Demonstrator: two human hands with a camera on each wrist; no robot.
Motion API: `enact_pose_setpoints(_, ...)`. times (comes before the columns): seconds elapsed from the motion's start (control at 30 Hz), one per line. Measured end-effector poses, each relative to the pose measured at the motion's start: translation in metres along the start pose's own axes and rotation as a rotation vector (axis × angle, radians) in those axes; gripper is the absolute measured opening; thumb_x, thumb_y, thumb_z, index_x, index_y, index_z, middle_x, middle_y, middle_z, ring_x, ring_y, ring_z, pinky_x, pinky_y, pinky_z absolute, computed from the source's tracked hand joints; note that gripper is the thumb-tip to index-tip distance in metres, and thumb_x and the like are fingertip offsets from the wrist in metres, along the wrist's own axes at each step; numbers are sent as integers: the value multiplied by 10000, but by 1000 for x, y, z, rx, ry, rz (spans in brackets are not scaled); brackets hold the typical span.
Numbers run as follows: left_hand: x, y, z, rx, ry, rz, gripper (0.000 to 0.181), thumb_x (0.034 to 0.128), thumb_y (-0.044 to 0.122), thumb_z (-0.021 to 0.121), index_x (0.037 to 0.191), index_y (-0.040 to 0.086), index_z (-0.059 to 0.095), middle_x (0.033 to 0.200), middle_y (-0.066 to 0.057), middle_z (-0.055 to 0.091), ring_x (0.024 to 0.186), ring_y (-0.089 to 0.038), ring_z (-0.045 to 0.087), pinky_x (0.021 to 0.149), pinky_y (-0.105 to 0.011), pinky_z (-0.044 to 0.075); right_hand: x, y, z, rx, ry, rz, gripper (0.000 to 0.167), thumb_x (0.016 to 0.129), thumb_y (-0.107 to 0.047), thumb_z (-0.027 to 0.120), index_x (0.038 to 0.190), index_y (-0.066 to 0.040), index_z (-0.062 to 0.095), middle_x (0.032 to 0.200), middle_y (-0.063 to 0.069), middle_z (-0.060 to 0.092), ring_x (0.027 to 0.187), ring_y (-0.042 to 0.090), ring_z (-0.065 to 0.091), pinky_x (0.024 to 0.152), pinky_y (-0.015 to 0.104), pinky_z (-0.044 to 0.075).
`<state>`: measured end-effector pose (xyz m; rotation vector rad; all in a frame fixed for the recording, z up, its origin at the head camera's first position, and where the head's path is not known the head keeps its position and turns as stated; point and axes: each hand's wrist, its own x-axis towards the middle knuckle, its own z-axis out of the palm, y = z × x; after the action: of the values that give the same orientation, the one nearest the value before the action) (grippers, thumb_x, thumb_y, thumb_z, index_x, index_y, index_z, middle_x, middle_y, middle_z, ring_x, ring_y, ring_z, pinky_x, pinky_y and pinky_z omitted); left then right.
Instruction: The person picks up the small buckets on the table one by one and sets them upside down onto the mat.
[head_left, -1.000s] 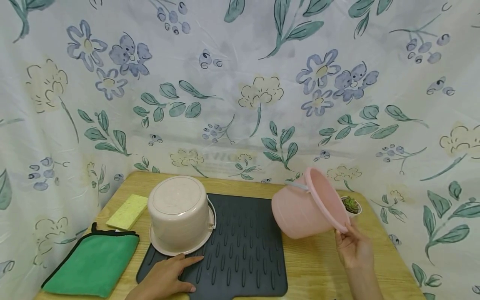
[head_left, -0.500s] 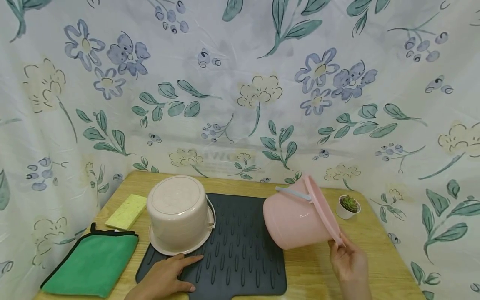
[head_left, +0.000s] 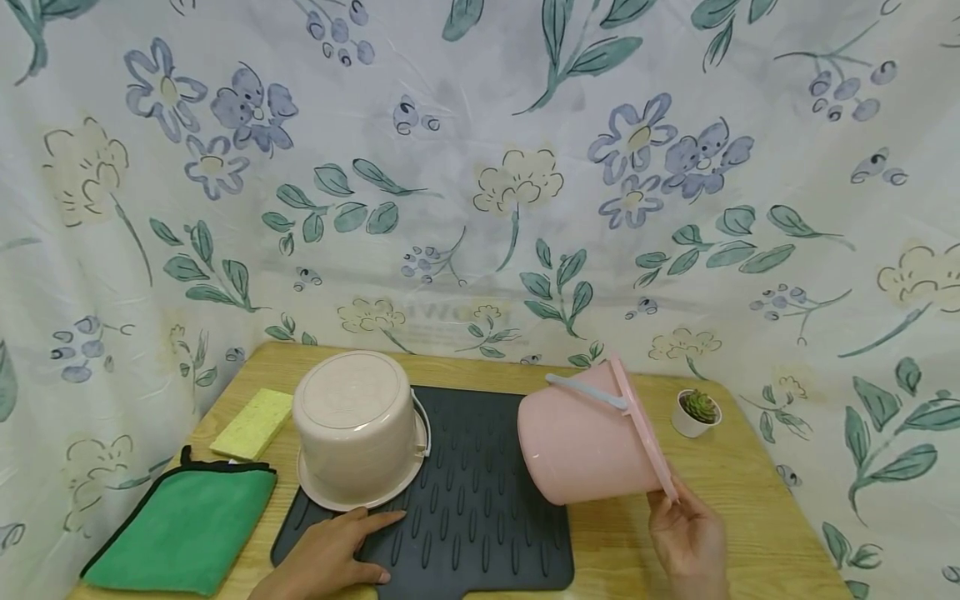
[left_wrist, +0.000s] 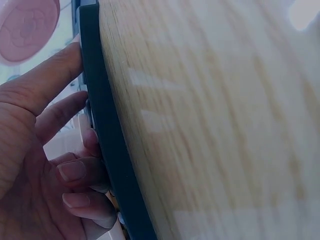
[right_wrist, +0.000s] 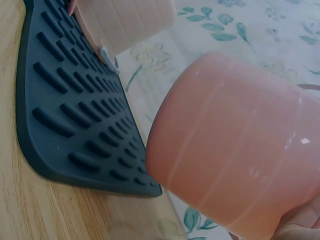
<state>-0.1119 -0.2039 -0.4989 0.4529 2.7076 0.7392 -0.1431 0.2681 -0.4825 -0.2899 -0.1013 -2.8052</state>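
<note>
My right hand (head_left: pixel 688 533) pinches the rim of a pink bucket (head_left: pixel 588 442), which is held tilted on its side with its base toward the left. Its mouth faces right and its grey-blue handle (head_left: pixel 585 390) lies along the upper side. In the right wrist view the ribbed wall of this bucket (right_wrist: pixel 225 140) hangs above the table. A black ridged drying mat (head_left: pixel 472 533) lies flat, and a cream bucket (head_left: pixel 358 442) stands upside down on its left part. My left hand (head_left: pixel 330 552) rests on the mat's front left, index finger and thumb stretched out, fingertips close to the cream bucket's rim.
To the left lie a folded green cloth (head_left: pixel 183 525) with black trim and a yellow sponge (head_left: pixel 253 423). A small potted succulent (head_left: pixel 697 410) stands at the right rear of the wooden table (head_left: pixel 757 517). Behind hangs a floral curtain (head_left: pixel 450 258).
My right hand has brought the pink bucket left and slightly nearer, turning its mouth away from view. The potted succulent is now uncovered. My left hand has stayed in place.
</note>
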Motion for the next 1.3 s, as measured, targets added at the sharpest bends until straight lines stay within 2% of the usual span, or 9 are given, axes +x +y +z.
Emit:
enact_pose_setpoints(0.27, 0, -1, 0, -3, -5, -6, 754, 720, 567, 797, 1390, 293, 586, 1384, -222, 554, 1180, -431, 586, 859, -636, 472, -1, 11, 2, 12, -9, 10, 354, 1059, -15, 287, 1191, 180, 551, 1115, 286, 573, 1010, 357, 624, 818, 345, 586)
enact_pose_setpoints(0.5, 0, 0, 0, 0, -2, 2, 747, 736, 584, 778, 1394, 290, 581, 1387, -220, 550, 1162, -415, 598, 845, -619, 483, -7, 20, 3, 58, 52, 8, 244, 1031, 24, 325, 1120, 153, 512, 1045, 268, 554, 924, 345, 615, 795, 339, 590)
enact_pose_setpoints(0.6, -1, 2, 0, 32, 15, 4, 733, 759, 618, 744, 1391, 282, 584, 1365, -209, 571, 1150, -402, 609, 835, -606, 491, -9, 25, 4, 74, 59, 25, 217, 1016, 40, 339, 1112, 149, 500, 1034, 264, 548, 906, 338, 610, 796, 331, 584)
enact_pose_setpoints(0.7, -4, 5, -1, 80, 49, 6, 737, 778, 677, 684, 1386, 273, 588, 1138, -59, 649, 929, -208, 639, 726, -464, 500, -9, 31, 5, 95, 45, 43, 214, 1008, 46, 335, 1116, 141, 494, 1034, 259, 548, 905, 340, 607, 800, 332, 579)
enact_pose_setpoints(0.8, -5, 8, -2, 110, 81, 14, 741, 794, 709, 642, 1385, 265, 590, 890, 84, 540, 719, -47, 485, 626, -333, 402, -8, 37, 5, 104, 28, 49, 216, 1007, 46, 327, 1109, 129, 498, 1029, 251, 553, 903, 337, 610, 800, 336, 579)
enact_pose_setpoints(0.87, -6, 10, -3, 108, 87, 18, 739, 800, 711, 632, 1387, 263, 590, 814, 106, 464, 665, -15, 403, 596, -297, 345, -7, 41, 4, 119, 15, 56, 225, 1005, 48, 321, 1107, 128, 505, 1028, 252, 561, 905, 342, 614, 801, 344, 580)
enact_pose_setpoints(1.03, -6, 16, -7, 48, 108, 32, 716, 812, 678, 653, 1389, 260, 588, 757, 124, 444, 616, 4, 380, 543, -254, 318, -7, 49, 1, 158, -8, 76, 247, 1008, 46, 321, 1118, 127, 527, 1027, 255, 572, 915, 354, 618, 814, 346, 576)
enact_pose_setpoints(1.13, -4, 22, -7, -25, 179, 49, 699, 830, 634, 675, 1402, 246, 571, 810, 133, 485, 628, 17, 399, 542, -234, 334, -7, 53, 0, 165, -18, 76, 248, 1011, 44, 325, 1115, 122, 536, 1025, 253, 576, 918, 352, 617, 820, 336, 573)
enact_pose_setpoints(1.3, 1, 34, -3, -62, 386, 66, 701, 821, 607, 710, 1408, 256, 556, 986, 143, 557, 788, 16, 491, 634, -240, 423, -7, 59, -2, 130, -1, 67, 237, 1013, 40, 332, 1080, 124, 543, 999, 240, 576, 900, 335, 628, 809, 304, 573)
